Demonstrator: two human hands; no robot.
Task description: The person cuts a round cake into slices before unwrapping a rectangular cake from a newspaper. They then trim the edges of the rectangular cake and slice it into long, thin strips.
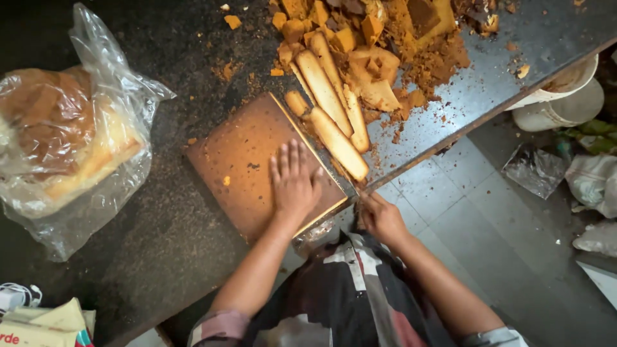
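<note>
A brown-crusted square bread loaf (pixel 238 160) lies on the dark counter (pixel 160 244). My left hand (pixel 292 181) rests flat on the loaf's near right part, fingers spread. A thin knife blade (pixel 315 151) runs along the loaf's right edge. At the counter's edge my right hand (pixel 383 218) is closed around the knife's handle. Just right of the blade lie several long pale crust strips (pixel 334 122).
A heap of cut crust pieces and crumbs (pixel 379 45) covers the counter's far right. A clear plastic bag holding more bread (pixel 64 141) sits at the left. Packets (pixel 45 321) lie at the bottom left. White buckets (pixel 565 96) and plastic bags (pixel 533 170) stand on the tiled floor.
</note>
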